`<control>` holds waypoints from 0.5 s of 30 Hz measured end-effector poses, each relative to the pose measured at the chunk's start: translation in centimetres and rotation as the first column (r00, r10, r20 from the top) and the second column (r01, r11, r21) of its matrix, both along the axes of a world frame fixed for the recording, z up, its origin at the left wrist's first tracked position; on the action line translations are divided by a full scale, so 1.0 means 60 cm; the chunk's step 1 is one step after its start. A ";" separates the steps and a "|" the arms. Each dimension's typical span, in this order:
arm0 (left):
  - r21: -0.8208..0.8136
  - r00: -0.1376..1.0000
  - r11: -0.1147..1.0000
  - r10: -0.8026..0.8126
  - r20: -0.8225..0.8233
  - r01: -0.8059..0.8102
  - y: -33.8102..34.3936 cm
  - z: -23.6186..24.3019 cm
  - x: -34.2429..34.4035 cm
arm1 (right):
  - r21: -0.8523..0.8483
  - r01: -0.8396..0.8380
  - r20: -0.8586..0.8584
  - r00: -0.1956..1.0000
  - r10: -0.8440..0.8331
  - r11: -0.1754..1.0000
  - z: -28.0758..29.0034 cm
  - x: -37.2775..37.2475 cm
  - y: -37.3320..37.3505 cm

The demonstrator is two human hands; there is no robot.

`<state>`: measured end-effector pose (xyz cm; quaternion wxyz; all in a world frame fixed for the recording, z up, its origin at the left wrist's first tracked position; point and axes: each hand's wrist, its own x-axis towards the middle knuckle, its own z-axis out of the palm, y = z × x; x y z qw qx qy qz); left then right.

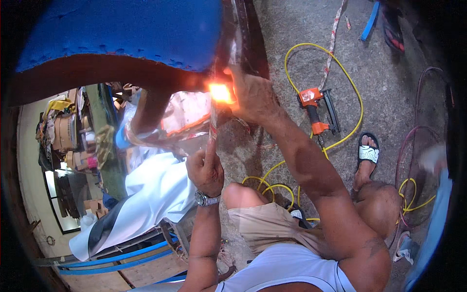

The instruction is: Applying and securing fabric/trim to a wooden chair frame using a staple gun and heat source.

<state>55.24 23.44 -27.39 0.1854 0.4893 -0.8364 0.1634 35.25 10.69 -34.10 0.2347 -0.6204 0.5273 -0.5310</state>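
Observation:
My left hand (206, 173), with a watch on its wrist, is closed on a narrow white strip with red marks (213, 119), its index finger stretched up along it. The strip rises to the brown edge of a blue-padded furniture piece (112, 73). By that edge, my right hand (255, 97) is raised with its fingers curled. A bright orange-white glow (221, 93) beside its fingertips hides what they hold or touch. Whether the glow is a flame or a lamp I cannot tell.
On the concrete floor at right lies an orange and black staple gun (314, 109) on a yellow air hose (361, 107). White sheet material (153, 190) is draped at left over a frame with blue straps (116, 267). A blue strip (370, 22) lies at far right.

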 end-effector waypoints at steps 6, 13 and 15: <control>-0.033 1.000 0.999 -0.009 0.021 0.010 0.004 0.004 -0.002 | 0.008 0.031 0.026 0.999 -0.032 0.999 0.010 0.000 -0.005; -0.043 1.000 0.999 -0.016 -0.016 0.015 0.010 0.009 -0.002 | -0.003 -0.148 0.032 0.989 0.148 0.989 0.000 0.021 0.015; -0.075 1.000 0.997 -0.023 0.000 0.023 0.008 0.010 0.002 | 0.021 -0.110 0.078 0.991 0.108 0.994 0.009 0.018 0.008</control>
